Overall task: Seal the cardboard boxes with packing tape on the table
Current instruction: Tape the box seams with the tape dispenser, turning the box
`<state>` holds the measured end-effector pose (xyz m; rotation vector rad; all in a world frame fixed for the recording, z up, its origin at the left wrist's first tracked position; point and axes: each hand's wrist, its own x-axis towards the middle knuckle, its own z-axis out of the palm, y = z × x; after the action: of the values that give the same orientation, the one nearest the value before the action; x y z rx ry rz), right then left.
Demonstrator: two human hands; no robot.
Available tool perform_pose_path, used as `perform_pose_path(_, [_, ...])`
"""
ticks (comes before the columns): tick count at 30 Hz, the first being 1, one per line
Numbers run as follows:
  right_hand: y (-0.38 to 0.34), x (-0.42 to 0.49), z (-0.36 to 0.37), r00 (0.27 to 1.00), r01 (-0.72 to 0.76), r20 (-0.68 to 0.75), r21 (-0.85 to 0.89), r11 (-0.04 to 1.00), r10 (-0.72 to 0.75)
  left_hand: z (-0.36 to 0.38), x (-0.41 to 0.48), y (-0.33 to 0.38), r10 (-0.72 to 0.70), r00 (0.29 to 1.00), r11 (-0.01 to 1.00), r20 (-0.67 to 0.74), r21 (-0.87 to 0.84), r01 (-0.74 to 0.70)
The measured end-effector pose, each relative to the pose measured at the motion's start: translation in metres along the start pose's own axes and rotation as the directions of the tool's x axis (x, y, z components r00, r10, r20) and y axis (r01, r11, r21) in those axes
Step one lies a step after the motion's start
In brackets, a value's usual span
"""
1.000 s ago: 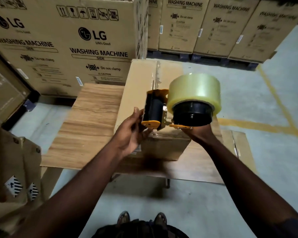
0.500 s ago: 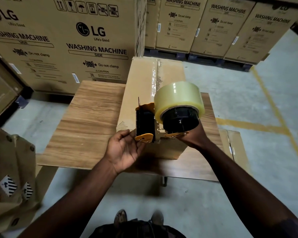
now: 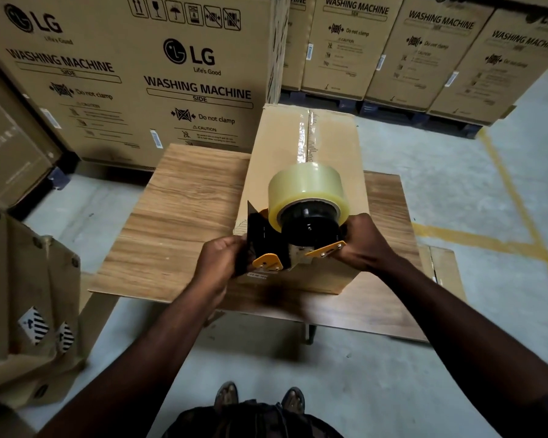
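Both left hand [image 3: 220, 265] and right hand [image 3: 366, 245] grip tape dispenser [image 3: 309, 227] above box [image 3: 337, 153], cartons [image 3: 133, 83] behind table [image 3: 184, 216]

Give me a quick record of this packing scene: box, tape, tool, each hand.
box: cardboard box on the wooden table, flaps closed
seam: clear tape strip along the top
tool: tape dispenser with a clear roll, at the box's near end
left hand: grips the dispenser's front end
right hand: holds its rear end
background: stacked washing machine cartons
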<state>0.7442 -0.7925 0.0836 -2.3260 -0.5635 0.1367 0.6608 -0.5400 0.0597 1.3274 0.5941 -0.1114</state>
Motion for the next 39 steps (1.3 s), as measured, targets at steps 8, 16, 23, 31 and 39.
perform_pose_path(8, [0.009,0.013,-0.009,0.995,-0.086,0.018,-0.262,0.961,0.094,-0.054,0.028,0.009,0.050,0.997,0.996,-0.056,0.083,-0.045])
perform_pose_path(16, [-0.001,0.020,-0.009,0.993,-0.065,0.074,-0.314,0.947,0.093,-0.057,0.045,-0.005,0.071,0.996,0.994,-0.050,0.089,-0.066])
perform_pose_path(23, [-0.003,0.023,-0.005,0.984,-0.057,0.132,-0.407,0.912,0.120,-0.047,0.059,-0.032,0.027,0.999,0.992,-0.041,0.124,-0.021])
perform_pose_path(31, [-0.004,0.020,-0.005,0.989,-0.016,0.122,-0.469,0.883,0.083,-0.028,0.066,-0.061,-0.243,0.970,0.969,0.015,-0.049,0.243])
perform_pose_path(39, [0.001,0.020,-0.004,0.990,-0.042,0.103,-0.465,0.884,0.101,-0.023,0.078,-0.047,-0.145,0.989,0.989,-0.043,0.006,0.145])
